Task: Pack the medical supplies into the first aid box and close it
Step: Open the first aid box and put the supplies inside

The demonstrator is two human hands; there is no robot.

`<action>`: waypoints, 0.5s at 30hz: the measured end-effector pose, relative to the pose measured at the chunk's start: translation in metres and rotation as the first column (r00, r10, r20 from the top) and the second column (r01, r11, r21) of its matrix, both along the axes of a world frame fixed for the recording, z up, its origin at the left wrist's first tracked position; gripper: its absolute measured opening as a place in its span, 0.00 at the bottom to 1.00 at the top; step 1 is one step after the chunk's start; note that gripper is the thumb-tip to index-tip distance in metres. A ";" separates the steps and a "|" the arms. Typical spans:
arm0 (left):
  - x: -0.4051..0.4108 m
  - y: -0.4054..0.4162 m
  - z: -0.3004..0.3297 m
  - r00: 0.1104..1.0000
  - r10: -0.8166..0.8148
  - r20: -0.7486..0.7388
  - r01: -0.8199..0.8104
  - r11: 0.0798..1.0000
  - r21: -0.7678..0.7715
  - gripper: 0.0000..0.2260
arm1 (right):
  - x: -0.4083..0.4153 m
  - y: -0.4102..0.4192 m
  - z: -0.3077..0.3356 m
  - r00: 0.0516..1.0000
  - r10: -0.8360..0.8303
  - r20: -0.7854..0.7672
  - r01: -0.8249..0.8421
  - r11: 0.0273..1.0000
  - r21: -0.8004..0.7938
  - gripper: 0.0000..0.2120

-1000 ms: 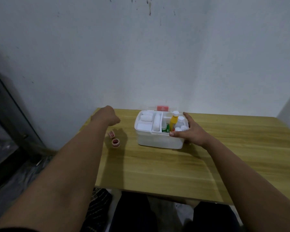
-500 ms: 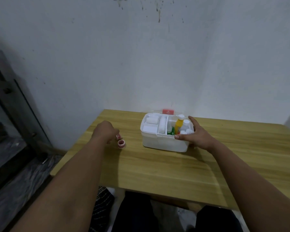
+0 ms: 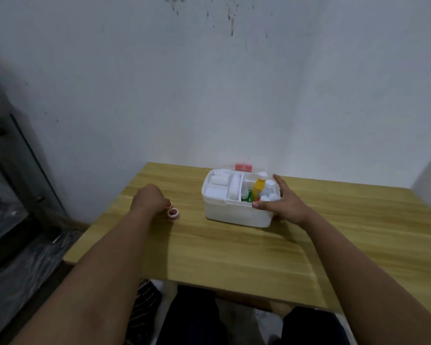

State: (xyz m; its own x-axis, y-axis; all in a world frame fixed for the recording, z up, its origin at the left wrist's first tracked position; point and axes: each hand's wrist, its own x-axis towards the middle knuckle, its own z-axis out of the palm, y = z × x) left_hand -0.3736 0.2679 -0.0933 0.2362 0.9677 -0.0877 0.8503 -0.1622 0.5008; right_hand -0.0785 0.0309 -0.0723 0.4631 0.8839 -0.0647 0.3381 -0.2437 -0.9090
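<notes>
Here we see the white first aid box (image 3: 237, 215) standing open near the far edge of the wooden table (image 3: 234, 255), close to the wall (image 3: 209, 83). Its compartments hold white gauze rolls (image 3: 219, 181) on the left, and a yellow bottle (image 3: 259, 186), a green packet (image 3: 247, 196) and white bottles (image 3: 269, 186) on the right. A red label (image 3: 243, 167) shows behind its back rim. Our right hand (image 3: 283, 201) lies spread over the box's right end, thumb on the front rim and fingers along the side. To the left of the box, well apart from it, our left hand (image 3: 148, 199) is curled into a loose fist over one small red-and-white tape roll (image 3: 170, 204), which peeks out at the fingers; we cannot tell how firmly it is gripped. A second tape roll (image 3: 173, 214) rests on the table just beside that hand.
</notes>
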 end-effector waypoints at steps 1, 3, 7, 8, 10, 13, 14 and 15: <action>-0.003 -0.001 -0.001 1.000 -0.001 0.000 0.001 1.000 0.003 0.09 | 0.000 0.000 0.000 1.000 -0.003 0.003 0.003 1.000 0.001 0.58; -0.007 -0.003 -0.003 1.000 -0.004 -0.003 0.004 1.000 0.023 0.11 | 0.000 0.000 0.000 1.000 -0.008 0.008 0.008 1.000 -0.005 0.58; -0.008 -0.011 -0.001 0.995 -0.088 0.038 0.087 0.996 0.005 0.27 | 0.001 0.001 -0.001 0.999 -0.016 0.035 0.016 1.000 -0.013 0.59; -0.008 -0.014 0.001 0.993 -0.115 0.035 0.116 0.993 -0.025 0.33 | 0.001 0.001 -0.001 0.999 -0.016 0.038 0.016 1.000 -0.013 0.59; -0.007 -0.019 0.003 0.984 -0.180 -0.007 0.179 0.980 -0.080 0.38 | 0.000 0.001 -0.001 0.999 -0.019 0.041 0.019 1.000 -0.013 0.58; -0.007 -0.021 0.001 0.967 -0.246 -0.070 0.240 0.968 -0.077 0.34 | 0.000 0.001 -0.002 0.999 -0.022 0.049 0.023 1.000 -0.021 0.57; -0.007 -0.022 0.000 0.962 -0.259 -0.082 0.255 0.965 -0.060 0.32 | 0.000 0.002 -0.003 0.998 -0.024 0.052 0.025 0.999 -0.022 0.58; -0.006 -0.023 0.000 0.958 -0.274 -0.090 0.271 0.962 -0.044 0.30 | 0.000 0.001 -0.003 0.998 -0.026 0.053 0.027 0.999 -0.021 0.58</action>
State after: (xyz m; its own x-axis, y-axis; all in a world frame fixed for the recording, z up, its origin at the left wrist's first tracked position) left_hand -0.3793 0.2454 -0.0937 0.4797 0.8643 -0.1511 0.8196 -0.3798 0.4289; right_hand -0.0787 0.0323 -0.0750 0.4898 0.8698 -0.0593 0.3781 -0.2732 -0.8845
